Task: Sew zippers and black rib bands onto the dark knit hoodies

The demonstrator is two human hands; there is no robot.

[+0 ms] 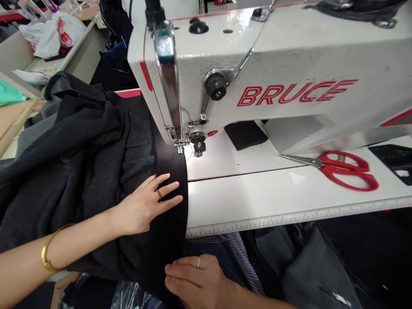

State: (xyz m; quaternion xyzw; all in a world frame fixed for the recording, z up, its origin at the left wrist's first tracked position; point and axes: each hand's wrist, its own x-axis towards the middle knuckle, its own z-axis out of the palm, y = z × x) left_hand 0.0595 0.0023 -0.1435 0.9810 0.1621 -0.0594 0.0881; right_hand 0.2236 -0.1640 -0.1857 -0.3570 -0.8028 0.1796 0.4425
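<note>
A dark grey and black garment [96, 171] is heaped on the left of the sewing machine [277, 77], and its smooth black band [170, 167] runs under the needle area. My left hand [148, 204] lies on this band with its fingers spread, just in front of the presser foot [180, 150]. Lower down, my right hand [199, 279] grips the band's edge where it hangs over the table's front. The fingers are bent over the cloth, and the thumb is hidden.
Red-handled scissors [347, 169] lie on the white machine table [219, 206], right of the needle. A folded black cloth piece [246, 134] rests under the machine arm. A ruler strip [289, 218] lines the front edge. Plastic bags [53, 34] sit at the back left.
</note>
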